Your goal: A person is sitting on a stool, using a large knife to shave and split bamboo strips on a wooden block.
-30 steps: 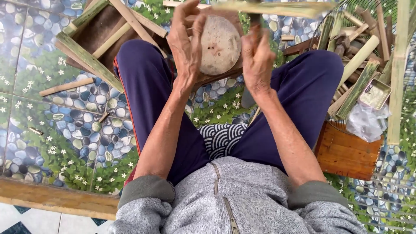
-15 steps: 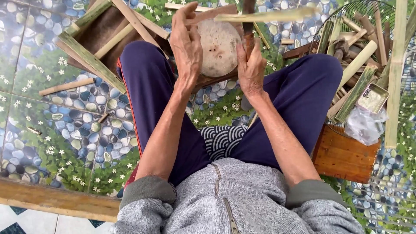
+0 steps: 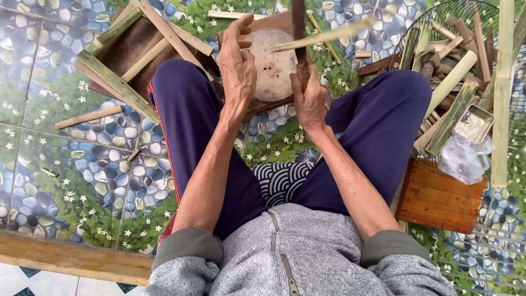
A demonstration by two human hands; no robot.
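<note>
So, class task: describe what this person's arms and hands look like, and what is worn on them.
Both forearms are bare, with grey fleece sleeves pushed up near the elbows, each ending in a darker grey-green cuff. The left hand and right hand are bare: no gloves, rings or watch visible.

A round chopping block (image 3: 274, 68) stands on the floor between the person's knees. The left hand (image 3: 236, 66) hovers over the block's left edge; the right hand (image 3: 308, 98) sits at its right edge, holding a knife (image 3: 298, 27) upright over it. A bamboo strip (image 3: 323, 35) lies across the blade. A wooden frame (image 3: 118, 82) lies to the left, a wire basket (image 3: 466, 33) of bamboo pieces to the right, with a wooden board (image 3: 438, 200) just before it.
</note>
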